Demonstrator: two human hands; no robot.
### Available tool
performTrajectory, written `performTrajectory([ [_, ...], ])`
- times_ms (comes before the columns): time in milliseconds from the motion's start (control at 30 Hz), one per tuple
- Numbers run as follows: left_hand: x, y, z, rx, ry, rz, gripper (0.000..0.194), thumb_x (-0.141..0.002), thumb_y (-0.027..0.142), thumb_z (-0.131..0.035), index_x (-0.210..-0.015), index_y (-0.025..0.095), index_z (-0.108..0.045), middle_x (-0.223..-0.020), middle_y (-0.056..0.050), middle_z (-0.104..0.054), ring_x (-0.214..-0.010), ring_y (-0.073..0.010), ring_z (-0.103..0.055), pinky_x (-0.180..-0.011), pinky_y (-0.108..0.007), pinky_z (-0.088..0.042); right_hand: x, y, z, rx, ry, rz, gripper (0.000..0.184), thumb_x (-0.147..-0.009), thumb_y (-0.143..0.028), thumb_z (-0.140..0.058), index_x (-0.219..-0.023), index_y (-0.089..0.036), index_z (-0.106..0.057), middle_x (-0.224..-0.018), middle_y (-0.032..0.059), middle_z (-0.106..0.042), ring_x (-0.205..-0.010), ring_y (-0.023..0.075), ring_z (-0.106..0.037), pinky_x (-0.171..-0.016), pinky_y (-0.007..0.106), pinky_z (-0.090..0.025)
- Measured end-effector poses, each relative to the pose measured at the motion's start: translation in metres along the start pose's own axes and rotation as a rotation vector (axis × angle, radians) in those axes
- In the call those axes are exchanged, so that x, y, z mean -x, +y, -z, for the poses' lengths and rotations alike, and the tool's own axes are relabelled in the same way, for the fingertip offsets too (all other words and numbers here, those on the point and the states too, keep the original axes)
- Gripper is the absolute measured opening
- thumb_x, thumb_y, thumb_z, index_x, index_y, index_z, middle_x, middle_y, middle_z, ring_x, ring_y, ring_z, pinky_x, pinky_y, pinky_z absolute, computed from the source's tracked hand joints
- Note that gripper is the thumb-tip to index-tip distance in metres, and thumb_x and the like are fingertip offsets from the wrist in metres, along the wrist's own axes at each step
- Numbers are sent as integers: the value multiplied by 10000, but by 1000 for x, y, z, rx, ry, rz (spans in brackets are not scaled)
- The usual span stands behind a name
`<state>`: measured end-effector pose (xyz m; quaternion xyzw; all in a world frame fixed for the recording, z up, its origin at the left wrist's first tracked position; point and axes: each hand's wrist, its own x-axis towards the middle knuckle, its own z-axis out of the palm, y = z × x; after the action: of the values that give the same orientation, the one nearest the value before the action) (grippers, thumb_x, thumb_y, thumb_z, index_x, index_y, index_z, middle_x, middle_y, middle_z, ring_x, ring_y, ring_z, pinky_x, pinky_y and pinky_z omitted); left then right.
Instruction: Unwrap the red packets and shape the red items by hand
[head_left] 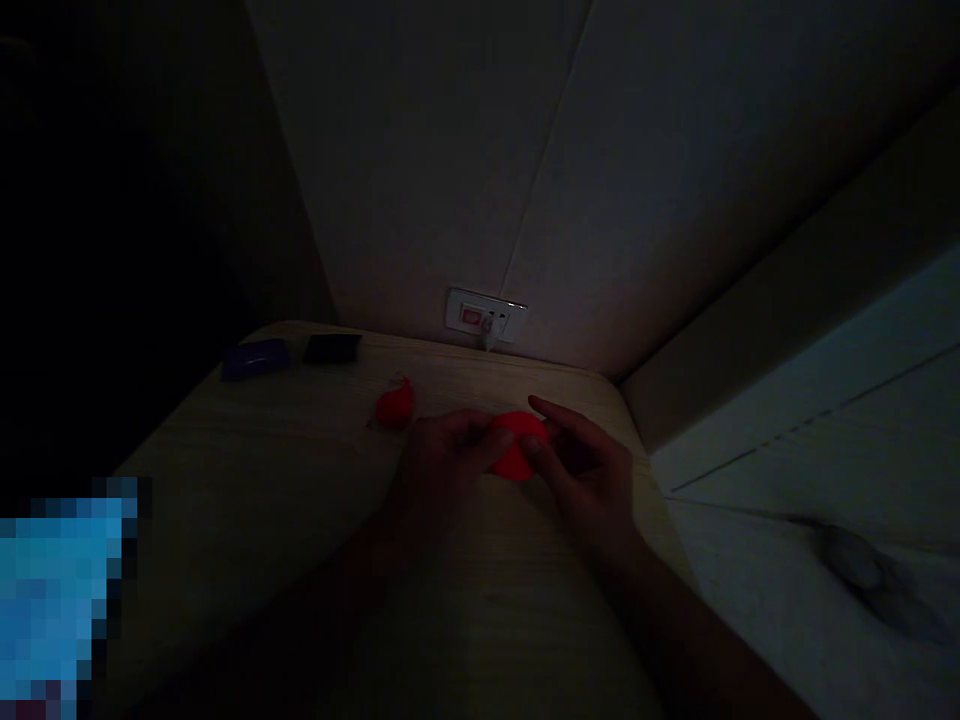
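Note:
Both my hands hold a flat, round, bright red piece (516,466) that looks like soft modelling clay, just above the wooden tabletop. My left hand (441,455) pinches its left edge, the thumb lying on top. On the opposite side, my right hand (598,482) grips it with the thumb pressed on its face, while one finger sticks out away from it. Left of my left hand lies a smaller red lump (394,407) with what seems to be thin clear wrapping at its top. The dim light hides finer detail.
A dark purple object (256,358) and a black flat one (332,348) lie at the tabletop's (480,600) far left. Behind, a wall socket (486,316) holds a plug. A pale ledge (750,400) borders the right. A blurred-out bright patch (52,590) covers the lower left.

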<state>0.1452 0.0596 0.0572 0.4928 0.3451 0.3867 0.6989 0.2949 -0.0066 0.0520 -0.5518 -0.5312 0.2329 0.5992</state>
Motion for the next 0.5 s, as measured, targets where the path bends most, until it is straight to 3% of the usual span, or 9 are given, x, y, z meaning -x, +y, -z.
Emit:
performTrajectory([
  [100, 0, -1, 1, -3, -8, -2, 220, -763, 386, -806, -803, 171, -782, -711, -10, -745, -669, -148, -660, -661, -245, -508, 0, 0, 0, 1, -16, 9, 289, -869, -239, -779, -1154, -290, -781, -883, 28, -747, -719, 151, -676, -652, 270, -595],
  [233, -1, -4, 3, -28, -37, -23, 209, -802, 373, -771, -856, 173, -798, -772, -24, -769, -726, -161, -681, -684, -248, -505, 1, 0, 1, -15, -54, -6, 375, -869, -264, -783, -1240, -295, -740, -906, 35, -756, -722, 162, -686, -658, 289, -610],
  [333, -2, -4, 3, -25, -48, -30, 213, -809, 364, -756, -879, 168, -801, -817, -36, -782, -775, -176, -697, -717, -258, -514, 2, 0, 1, 16, -75, 9, 283, -870, -288, -784, -1153, -277, -776, -963, 55, -770, -751, 172, -696, -671, 297, -609],
  [500, -1, -5, 3, -54, -68, -52, 197, -815, 352, -739, -855, 167, -794, -789, -34, -772, -765, -186, -700, -705, -267, -515, 2, 0, 2, 22, -97, -13, 335, -875, -293, -779, -1209, -283, -752, -864, 30, -752, -708, 165, -681, -657, 292, -601],
])
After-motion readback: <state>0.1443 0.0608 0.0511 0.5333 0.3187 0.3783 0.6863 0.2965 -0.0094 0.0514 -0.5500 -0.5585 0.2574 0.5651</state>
